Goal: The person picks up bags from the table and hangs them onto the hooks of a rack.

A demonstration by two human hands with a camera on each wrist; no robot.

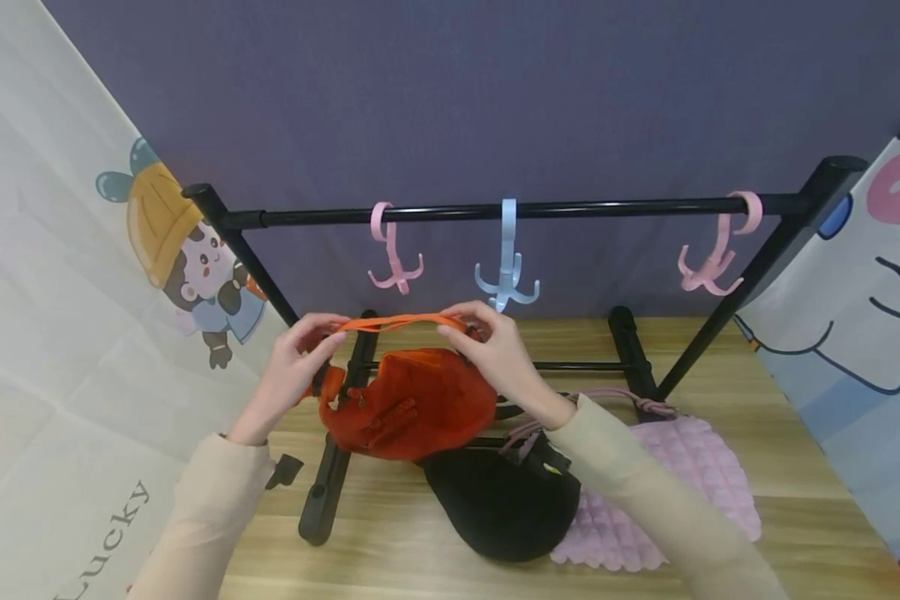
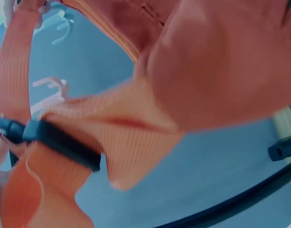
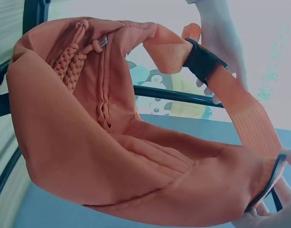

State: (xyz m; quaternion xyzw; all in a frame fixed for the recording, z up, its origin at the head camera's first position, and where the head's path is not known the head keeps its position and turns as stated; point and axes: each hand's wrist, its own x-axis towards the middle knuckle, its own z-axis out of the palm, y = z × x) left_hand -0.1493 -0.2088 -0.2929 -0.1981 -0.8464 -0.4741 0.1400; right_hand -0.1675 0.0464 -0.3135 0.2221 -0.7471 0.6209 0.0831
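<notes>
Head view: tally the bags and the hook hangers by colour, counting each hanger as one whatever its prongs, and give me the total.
Orange bag: 1
Black bag: 1
Pink bag: 1
Pink hangers: 2
Blue hanger: 1
Total: 6

A black bag (image 1: 502, 512) lies beside a pink quilted bag (image 1: 712, 467) on a wood-grain surface (image 1: 810, 475). A pale cloth (image 1: 60, 275) shows a cartoon figure (image 1: 208, 262).

Reaching forward and angling inward with left arm (image 1: 202, 508) and right arm (image 1: 637, 483). Pinching with left hand (image 1: 292, 362) and right hand (image 1: 501, 348), holding them apart at about equal height.
</notes>
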